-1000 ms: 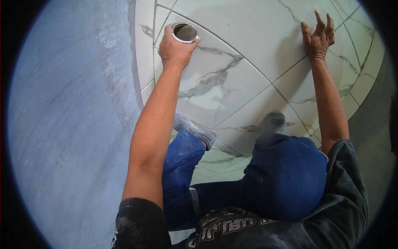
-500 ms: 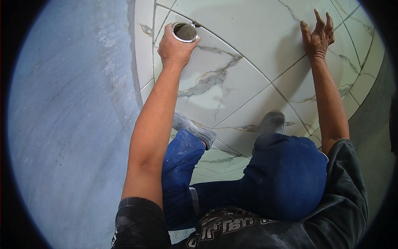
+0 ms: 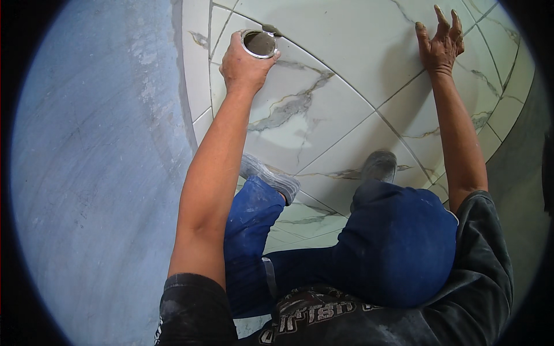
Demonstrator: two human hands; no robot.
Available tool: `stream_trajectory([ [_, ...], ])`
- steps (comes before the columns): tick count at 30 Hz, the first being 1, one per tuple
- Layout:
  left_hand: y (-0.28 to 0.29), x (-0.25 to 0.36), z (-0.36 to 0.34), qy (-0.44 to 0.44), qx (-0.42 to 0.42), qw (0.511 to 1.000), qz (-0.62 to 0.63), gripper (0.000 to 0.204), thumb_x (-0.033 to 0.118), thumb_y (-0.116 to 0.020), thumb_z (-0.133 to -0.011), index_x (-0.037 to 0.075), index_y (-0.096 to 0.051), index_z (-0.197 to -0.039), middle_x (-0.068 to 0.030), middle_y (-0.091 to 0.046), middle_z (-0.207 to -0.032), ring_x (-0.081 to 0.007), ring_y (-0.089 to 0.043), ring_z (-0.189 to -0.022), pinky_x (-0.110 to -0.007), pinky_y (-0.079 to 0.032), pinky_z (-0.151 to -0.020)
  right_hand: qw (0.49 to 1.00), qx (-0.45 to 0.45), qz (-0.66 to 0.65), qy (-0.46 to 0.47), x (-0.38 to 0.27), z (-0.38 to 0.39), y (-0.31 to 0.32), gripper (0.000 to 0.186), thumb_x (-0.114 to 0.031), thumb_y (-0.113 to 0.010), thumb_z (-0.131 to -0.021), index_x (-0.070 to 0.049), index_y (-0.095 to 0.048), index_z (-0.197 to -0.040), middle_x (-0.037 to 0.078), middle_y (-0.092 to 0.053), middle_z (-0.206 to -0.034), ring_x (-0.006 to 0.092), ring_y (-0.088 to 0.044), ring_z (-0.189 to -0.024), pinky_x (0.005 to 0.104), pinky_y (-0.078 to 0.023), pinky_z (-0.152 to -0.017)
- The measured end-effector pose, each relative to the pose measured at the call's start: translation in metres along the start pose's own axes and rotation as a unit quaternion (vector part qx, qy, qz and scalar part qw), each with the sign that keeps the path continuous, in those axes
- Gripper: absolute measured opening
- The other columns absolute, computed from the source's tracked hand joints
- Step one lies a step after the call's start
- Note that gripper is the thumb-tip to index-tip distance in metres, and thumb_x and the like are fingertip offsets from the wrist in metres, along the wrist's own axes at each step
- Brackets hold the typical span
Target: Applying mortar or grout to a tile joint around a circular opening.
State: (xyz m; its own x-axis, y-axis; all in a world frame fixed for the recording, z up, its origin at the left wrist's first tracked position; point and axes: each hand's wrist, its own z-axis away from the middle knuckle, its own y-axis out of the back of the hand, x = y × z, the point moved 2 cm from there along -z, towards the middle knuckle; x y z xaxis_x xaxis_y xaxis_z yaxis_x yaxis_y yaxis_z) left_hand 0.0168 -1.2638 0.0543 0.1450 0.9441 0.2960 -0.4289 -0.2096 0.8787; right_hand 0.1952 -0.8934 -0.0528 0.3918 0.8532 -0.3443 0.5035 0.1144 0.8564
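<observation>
My left hand (image 3: 245,69) grips a round metal container (image 3: 259,44) holding grey, wet-looking mix, at the upper middle of the view. At its top rim a small patch of grey mix (image 3: 270,28) lies along a joint line of the white, grey-veined tiles (image 3: 309,132). My right hand (image 3: 440,47) is at the upper right with fingers apart and slightly bent, holding nothing, over the tiles with a shadow beside it; I cannot tell whether all its fingertips touch them.
A pale blue, scuffed plaster surface (image 3: 95,173) runs down the left, edged by narrow border tiles (image 3: 195,75). My grey shoes (image 3: 378,167) and blue-trousered legs (image 3: 398,242) are below my hands on the tiles. A dark grey surface (image 3: 513,179) lies at the far right.
The patch of grey mix at the container's rim has appeared and grown along the joint. My right hand sits slightly higher in the view; the whole scene has shifted a little upward.
</observation>
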Motion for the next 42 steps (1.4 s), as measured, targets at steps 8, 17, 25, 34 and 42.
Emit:
stream_trajectory([
  [8, -0.004, 0.007, 0.007, -0.015, -0.005, 1.000, -0.001, 0.072, 0.039, -0.089, -0.068, 0.015, -0.052, -0.124, -0.0035, -0.070, -0.117, -0.0278, -0.064, -0.112, -0.049, -0.045, -0.095, 0.991, -0.102, 0.058, -0.067, 0.008, 0.006, -0.004, 0.079, -0.061, -0.053, -0.090, -0.017, -0.034, -0.154, 0.020, -0.020, -0.162, 0.0411, -0.020, -0.149, 0.0603, -0.021, -0.114],
  [17, -0.005, 0.021, 0.020, -0.034, 0.007, 0.999, -0.033, 0.071, 0.033, -0.092, -0.068, 0.009, -0.054, -0.123, -0.0103, -0.070, -0.114, -0.0305, -0.068, -0.107, -0.041, -0.054, -0.092, 0.992, -0.097, 0.050, -0.066, 0.008, 0.007, -0.003, 0.079, -0.062, -0.052, -0.091, -0.017, -0.034, -0.153, 0.021, -0.020, -0.162, 0.0411, -0.022, -0.149, 0.0596, -0.020, -0.114],
  [25, -0.010, 0.024, 0.028, -0.050, 0.002, 0.998, -0.038, 0.071, 0.033, -0.092, -0.067, 0.010, -0.054, -0.122, -0.0105, -0.070, -0.115, -0.0310, -0.067, -0.108, -0.042, -0.053, -0.093, 0.991, -0.099, 0.049, -0.075, 0.006, 0.006, -0.004, 0.078, -0.061, -0.053, -0.090, -0.018, -0.034, -0.153, 0.021, -0.020, -0.162, 0.0406, -0.021, -0.149, 0.0596, -0.021, -0.113],
  [34, -0.014, 0.032, 0.038, -0.064, -0.003, 0.997, -0.030, 0.070, 0.030, -0.092, -0.067, 0.010, -0.053, -0.122, -0.0100, -0.070, -0.116, -0.0308, -0.067, -0.108, -0.042, -0.052, -0.094, 0.996, -0.049, 0.070, -0.037, 0.005, 0.000, 0.000, 0.073, -0.056, -0.059, -0.087, -0.016, -0.041, -0.145, 0.021, -0.031, -0.152, 0.0375, -0.031, -0.140, 0.0564, -0.028, -0.107],
  [42, -0.008, 0.017, 0.050, -0.090, 0.022, 0.991, 0.097, 0.070, 0.028, -0.093, -0.064, 0.011, -0.055, -0.120, -0.0058, -0.069, -0.112, -0.0248, -0.065, -0.107, -0.044, -0.047, -0.095, 0.823, -0.264, -0.486, 0.130, -0.136, 0.066, 0.059, 0.027, -0.018, -0.077, -0.074, -0.008, -0.068, -0.098, 0.008, -0.068, -0.088, 0.0274, -0.067, -0.081, 0.0393, -0.054, -0.076],
])
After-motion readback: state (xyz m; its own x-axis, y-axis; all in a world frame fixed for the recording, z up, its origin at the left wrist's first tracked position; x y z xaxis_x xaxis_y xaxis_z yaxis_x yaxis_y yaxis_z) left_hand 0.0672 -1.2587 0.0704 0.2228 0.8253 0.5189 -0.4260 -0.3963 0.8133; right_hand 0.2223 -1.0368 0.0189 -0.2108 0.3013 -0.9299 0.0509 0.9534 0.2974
